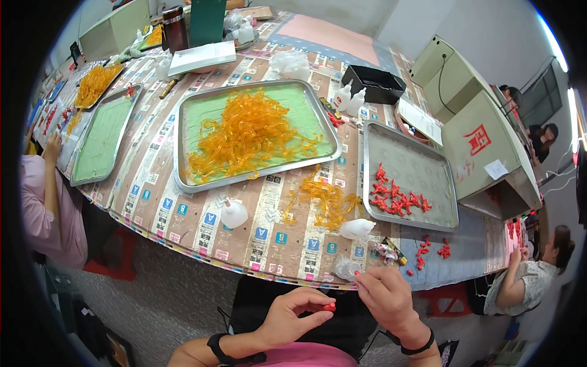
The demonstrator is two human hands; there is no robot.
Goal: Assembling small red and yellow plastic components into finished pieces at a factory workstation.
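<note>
Just off the table's front edge, my left hand [292, 315] pinches a small red plastic piece [330, 307] between thumb and fingertips. My right hand [389, 298] is closed a little higher and to the right, with a tiny red bit [358, 275] showing at its fingertips; its exact kind is too small to tell. A small clear container or crumpled film [346, 267] lies at the table edge beside those fingertips. Loose red pieces [422, 252] lie beyond my right hand. Close by are a crumpled wad [385, 251] and a white squeeze bottle [356, 229] on its side.
Orange translucent strips [254, 122] are heaped in a green-lined metal tray [260, 172], with more strips [330, 202] in front. Another white bottle [233, 214] stands nearby. Red figures [397, 199] fill part of the right tray [409, 153]. People sit at left [52, 202] and right [523, 284].
</note>
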